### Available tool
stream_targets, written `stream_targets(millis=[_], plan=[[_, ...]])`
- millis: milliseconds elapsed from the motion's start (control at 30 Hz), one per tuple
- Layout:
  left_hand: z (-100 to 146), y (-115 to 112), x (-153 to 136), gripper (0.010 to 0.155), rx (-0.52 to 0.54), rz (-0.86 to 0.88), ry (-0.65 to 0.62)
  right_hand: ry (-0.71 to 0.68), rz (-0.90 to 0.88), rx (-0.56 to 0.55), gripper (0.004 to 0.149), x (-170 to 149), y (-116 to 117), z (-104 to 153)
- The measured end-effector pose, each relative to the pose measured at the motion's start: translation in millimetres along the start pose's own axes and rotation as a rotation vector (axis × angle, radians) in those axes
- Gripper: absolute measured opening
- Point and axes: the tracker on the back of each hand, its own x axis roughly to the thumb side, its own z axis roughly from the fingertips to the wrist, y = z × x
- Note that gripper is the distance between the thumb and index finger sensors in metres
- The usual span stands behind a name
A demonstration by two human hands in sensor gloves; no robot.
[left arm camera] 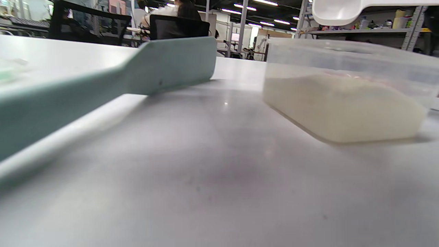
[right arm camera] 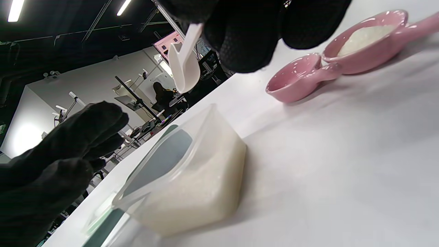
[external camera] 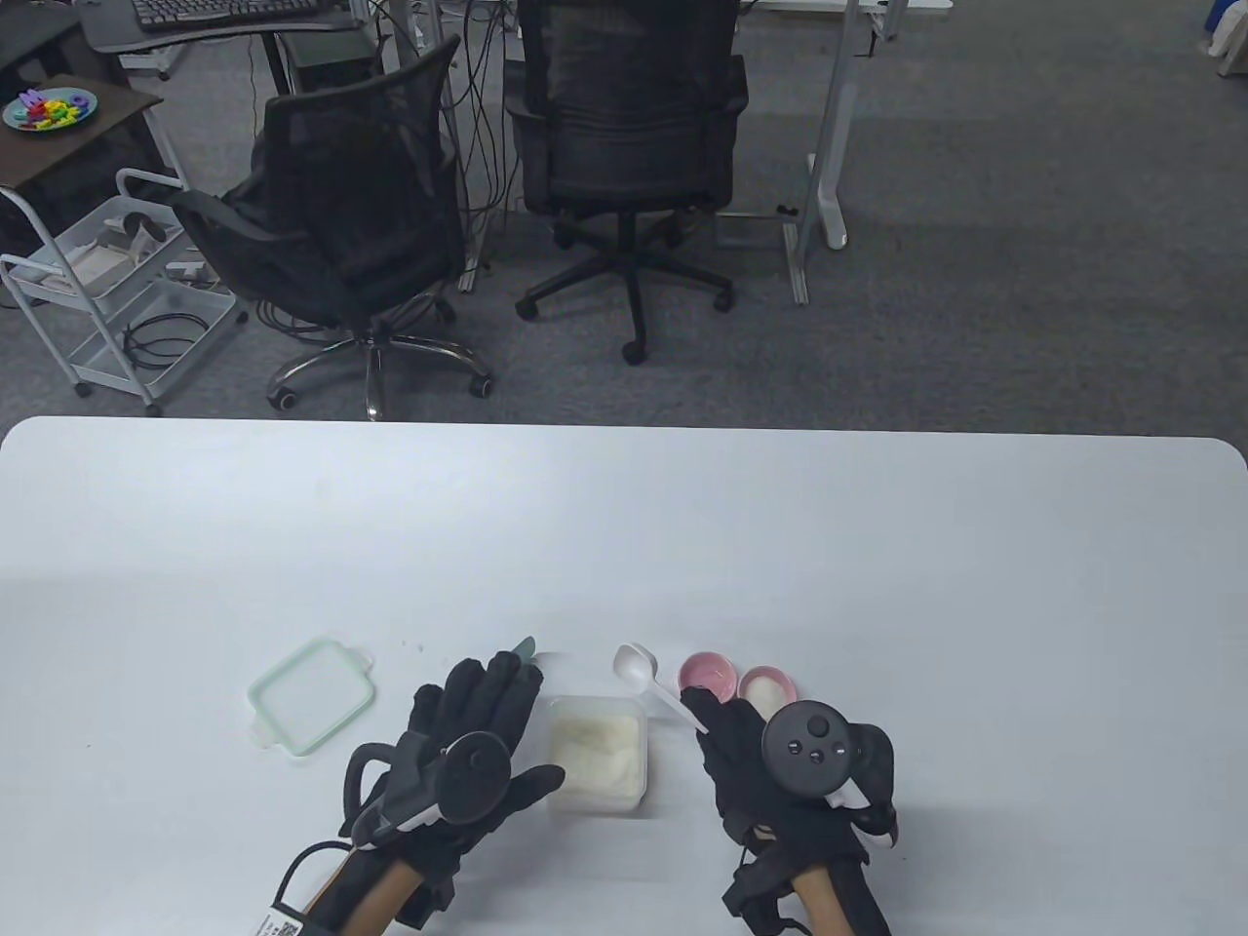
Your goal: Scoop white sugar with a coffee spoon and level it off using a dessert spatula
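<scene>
Presently listed: right hand pinching white coffee spoon aloft, empty, beside open sugar container, presumably poised to scoop; left hand flat, fingers extended over green dessert spatula lying on tabletop, seemingly about to grip.

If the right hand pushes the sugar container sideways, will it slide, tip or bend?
The sugar container would probably slide rather than tip: it is low and wide, with sugar filling its lower part. Its thin translucent wall may flex a little under a push. The smooth table likely offers little grip.
</scene>
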Motion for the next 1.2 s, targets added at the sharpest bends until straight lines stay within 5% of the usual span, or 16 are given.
stream_targets(millis=[267,500,667,1200], plan=[[-9,-10,8,0.105,-0.016,-0.066,-0.089,-0.026,0.025,0.036,0.053,7,3,1],[-23,-22,14,0.106,-0.077,0.069,-0.08,-0.032,0.087,0.075,0.052,11,6,1],[-24,-28,20,0.102,-0.076,-0.067,-0.068,-0.014,0.129,0.087,0.052,10,9,0],[-29,-31,9,0.099,-0.117,0.136,-0.046,-0.015,0.264,0.106,0.05,15,18,0]])
